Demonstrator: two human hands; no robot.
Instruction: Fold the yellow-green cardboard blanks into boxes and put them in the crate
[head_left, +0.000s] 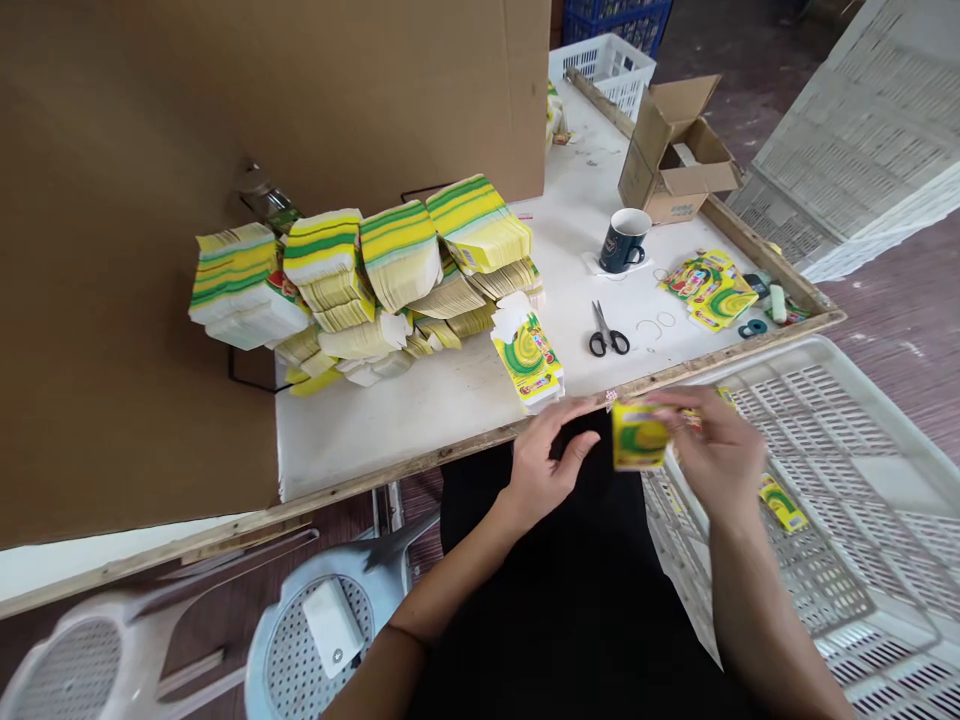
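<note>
My right hand [720,450] pinches a small yellow and green carton [637,437], slightly smeared by motion, over the table's front edge. To its left, my left hand [547,455] holds nothing, its thumb and fingers apart. Just beyond the left hand lies a flat printed carton [529,355] with white end flaps, near the table edge. Farther back and left, bundles of flat yellow and green cartons [397,250] are stacked in a row. Below my right hand, another small yellow carton [782,503] lies in a white plastic crate [832,400].
Black scissors [608,333], a dark mug [624,240], printed packets [709,288] and an open cardboard box [675,165] are on the table. A large cardboard sheet [112,250] stands at left. A blue stool [289,640] carries a white device [332,625].
</note>
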